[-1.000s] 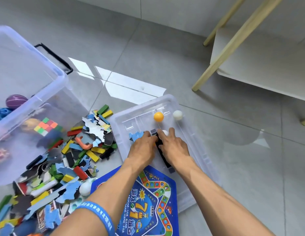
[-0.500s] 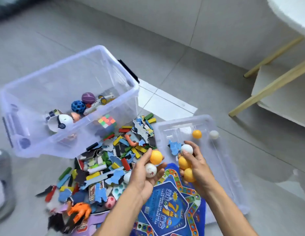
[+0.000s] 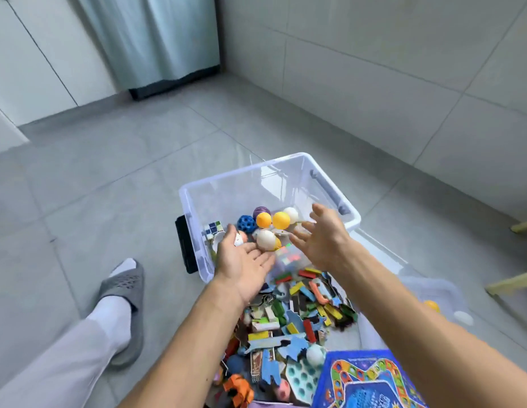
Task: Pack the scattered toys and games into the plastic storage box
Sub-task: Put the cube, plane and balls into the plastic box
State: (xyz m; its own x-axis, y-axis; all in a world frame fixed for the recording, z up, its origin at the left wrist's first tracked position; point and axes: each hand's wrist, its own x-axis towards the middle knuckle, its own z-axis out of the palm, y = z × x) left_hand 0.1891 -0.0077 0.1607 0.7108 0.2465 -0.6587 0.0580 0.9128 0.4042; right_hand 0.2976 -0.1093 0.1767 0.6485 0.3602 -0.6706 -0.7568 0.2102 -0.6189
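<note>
Over the clear plastic storage box [image 3: 330, 169] both hands, left [image 3: 244, 257] and right [image 3: 324, 240], spread loose, letting orange and white table-tennis balls [image 3: 281, 220] drop in. Next, probably, the scattered colourful wooden pieces [image 3: 300, 313] just beside it need gathering.

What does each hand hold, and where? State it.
Nothing. Left hand and right hand are open above the box, fingers straight; the balls are loose in the air.

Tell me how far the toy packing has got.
Done: the blue holey ball and purple ball lie in the storage box. In hand: both open hands, left hand and right hand, are over it beside several ping-pong balls. Left: the toy pile and blue game board remain on the floor.
</note>
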